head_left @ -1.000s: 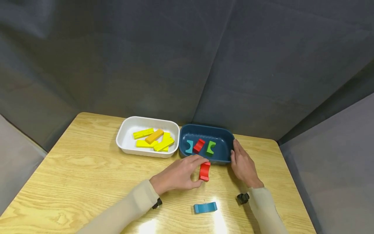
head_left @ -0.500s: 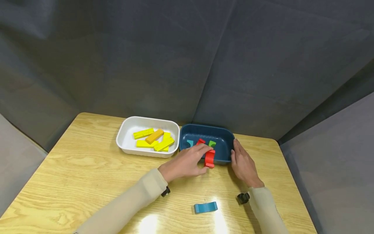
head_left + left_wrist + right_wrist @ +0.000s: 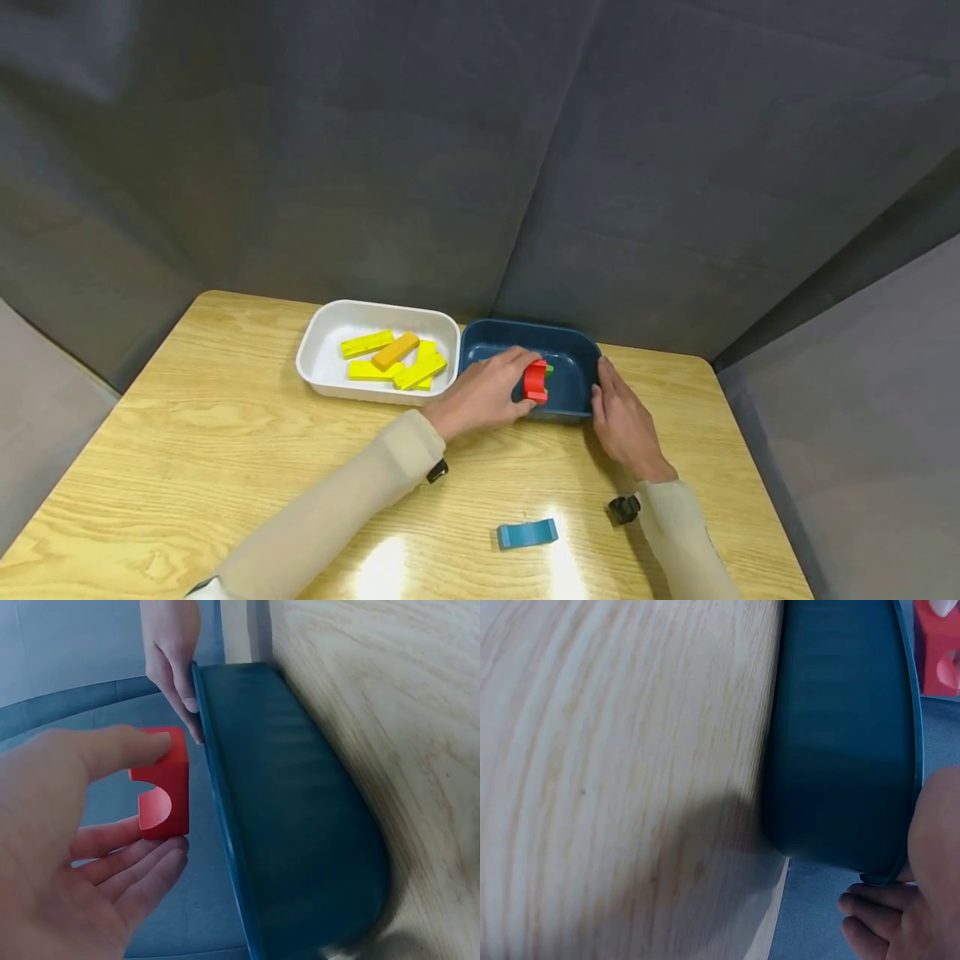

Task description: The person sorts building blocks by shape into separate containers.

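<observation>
My left hand [image 3: 480,395] pinches a red arch block [image 3: 535,383] between thumb and fingers, over the front part of the dark blue bin [image 3: 577,361]. In the left wrist view the red block [image 3: 176,795] is upright beside the bin's rim, thumb on top and fingers below. A bit of a green arch block [image 3: 550,370] shows behind it; the other blocks in this bin are hidden by the left hand. My right hand [image 3: 628,425] rests against the bin's right front corner, fingers extended along its side.
A white bin [image 3: 318,358] holding several yellow blocks and an orange block [image 3: 395,351] stands left of the blue one. A blue arch block [image 3: 527,533] lies nearer the front of the wooden table [image 3: 225,433]. Dark grey cloth [image 3: 375,167] hangs behind the table.
My left hand has carried the red arch block away from me, from in front of the blue bin to over it. The right hand has stayed at the bin's side.
</observation>
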A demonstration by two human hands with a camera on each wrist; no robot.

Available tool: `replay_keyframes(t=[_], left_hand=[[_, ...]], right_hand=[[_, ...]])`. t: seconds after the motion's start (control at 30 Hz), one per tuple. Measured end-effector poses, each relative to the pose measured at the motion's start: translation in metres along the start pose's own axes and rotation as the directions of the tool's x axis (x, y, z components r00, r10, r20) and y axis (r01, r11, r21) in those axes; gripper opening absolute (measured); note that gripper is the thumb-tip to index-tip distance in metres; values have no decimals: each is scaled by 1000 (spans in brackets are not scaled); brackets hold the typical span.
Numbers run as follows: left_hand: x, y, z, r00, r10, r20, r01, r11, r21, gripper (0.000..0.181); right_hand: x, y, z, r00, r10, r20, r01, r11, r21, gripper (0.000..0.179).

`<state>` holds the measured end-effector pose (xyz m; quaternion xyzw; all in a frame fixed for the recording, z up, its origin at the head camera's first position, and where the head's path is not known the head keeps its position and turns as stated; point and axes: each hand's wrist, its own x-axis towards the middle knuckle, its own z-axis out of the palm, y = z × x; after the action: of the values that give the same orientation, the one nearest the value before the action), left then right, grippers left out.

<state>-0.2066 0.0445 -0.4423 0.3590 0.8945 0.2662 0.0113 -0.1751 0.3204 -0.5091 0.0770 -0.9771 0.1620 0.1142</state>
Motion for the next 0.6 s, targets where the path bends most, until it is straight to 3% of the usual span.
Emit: replay_keyframes(t=[0.23,0.6], left_hand=[[12,-9,8,998,-48,38,48,999,-4,73],[24,-19,16,998,-30,60,27,998,51,70]], right_hand=[[-1,1,0,1000,-8,-20,8,1000,2,55],[-1,1,3,1000,-10,-17,10,1000,5,55]])
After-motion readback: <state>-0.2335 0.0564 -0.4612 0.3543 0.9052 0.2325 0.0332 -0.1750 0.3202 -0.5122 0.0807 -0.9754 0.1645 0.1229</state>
